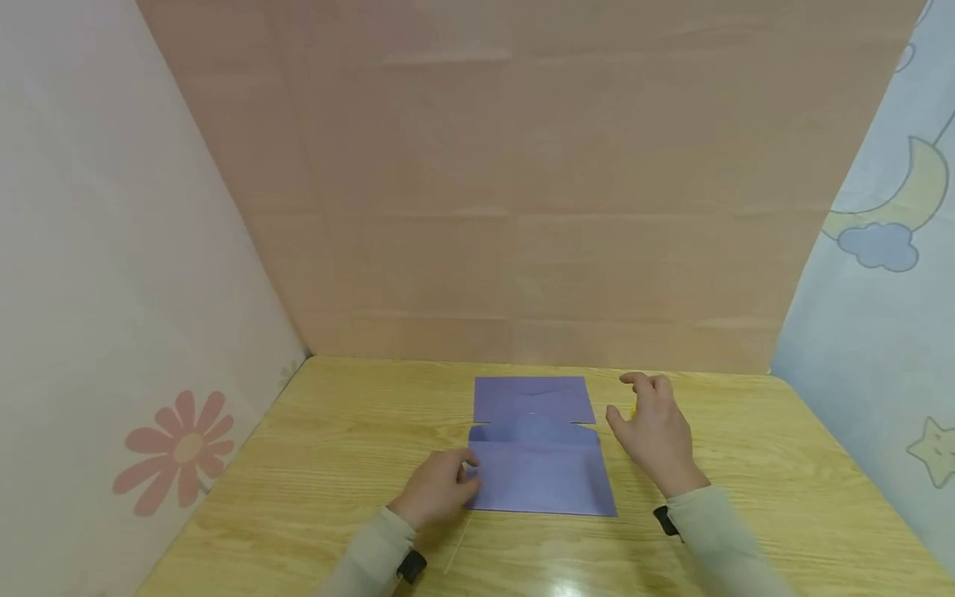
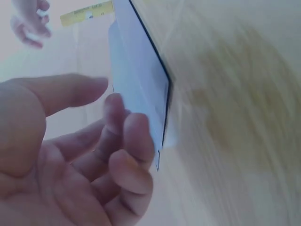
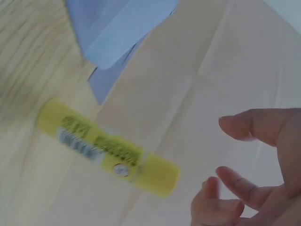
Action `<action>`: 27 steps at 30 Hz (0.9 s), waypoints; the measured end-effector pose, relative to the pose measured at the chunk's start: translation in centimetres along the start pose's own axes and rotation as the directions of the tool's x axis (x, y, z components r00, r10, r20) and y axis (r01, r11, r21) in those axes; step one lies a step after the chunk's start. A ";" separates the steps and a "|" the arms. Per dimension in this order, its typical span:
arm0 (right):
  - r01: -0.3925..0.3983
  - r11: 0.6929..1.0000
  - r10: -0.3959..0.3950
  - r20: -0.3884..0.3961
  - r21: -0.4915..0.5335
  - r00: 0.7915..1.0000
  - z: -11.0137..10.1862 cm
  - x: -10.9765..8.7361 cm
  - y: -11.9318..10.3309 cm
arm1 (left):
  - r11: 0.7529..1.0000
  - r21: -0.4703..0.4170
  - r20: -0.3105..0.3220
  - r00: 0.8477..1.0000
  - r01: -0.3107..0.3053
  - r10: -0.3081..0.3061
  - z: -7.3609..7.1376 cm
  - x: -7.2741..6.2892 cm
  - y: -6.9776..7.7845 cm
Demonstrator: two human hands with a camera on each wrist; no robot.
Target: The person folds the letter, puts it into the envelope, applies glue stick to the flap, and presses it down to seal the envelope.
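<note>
A purple envelope lies on the table with its flap unfolded toward the back. My left hand is at its left edge. In the left wrist view the fingers are loosely bent beside the envelope, with the thumb apart from them. My right hand is raised to the right of the envelope, thumb and fingers spread with nothing between them. Close by stands an upright yellow glue stick; in the head view the hand hides most of it.
Behind the unfolded flap lies a second purple piece, apparently another envelope. A pale strand lies near the front. The wooden table is bounded by a brown backdrop and patterned sheets on both sides.
</note>
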State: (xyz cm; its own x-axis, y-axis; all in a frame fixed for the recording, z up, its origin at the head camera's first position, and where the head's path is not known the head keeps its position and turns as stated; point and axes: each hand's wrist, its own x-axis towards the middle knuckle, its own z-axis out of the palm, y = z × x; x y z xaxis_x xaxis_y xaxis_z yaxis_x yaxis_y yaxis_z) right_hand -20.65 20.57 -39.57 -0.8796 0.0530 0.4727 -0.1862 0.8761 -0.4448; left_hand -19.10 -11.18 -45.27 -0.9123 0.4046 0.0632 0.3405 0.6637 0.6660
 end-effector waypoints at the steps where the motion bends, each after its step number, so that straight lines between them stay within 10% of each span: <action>1: -0.034 0.999 0.034 0.026 -0.007 0.999 -0.1 0.1 0.4 | 1.000 -0.003 -0.022 1.000 -0.006 0.006 -0.2 0.0 -0.2; 9: -0.195 0.980 0.199 0.219 -0.037 0.955 -0.4 -0.1 2.6 | 0.999 0.017 -0.062 0.998 0.033 -0.031 -1.2 0.0 -1.3; 27: -0.217 0.974 0.225 0.344 -0.063 0.912 0.3 -0.3 5.6 | 0.998 -0.021 -0.036 0.998 0.051 -0.052 -1.9 -0.5 -1.6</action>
State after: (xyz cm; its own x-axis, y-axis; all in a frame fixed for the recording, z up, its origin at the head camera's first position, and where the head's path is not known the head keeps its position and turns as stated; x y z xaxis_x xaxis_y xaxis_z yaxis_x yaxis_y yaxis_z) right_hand -21.59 25.31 -42.44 -0.9944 0.0805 0.0691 0.0367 0.8721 -0.4880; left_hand -19.64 -13.60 -44.95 -0.9364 0.3466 0.0550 0.2883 0.6704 0.6837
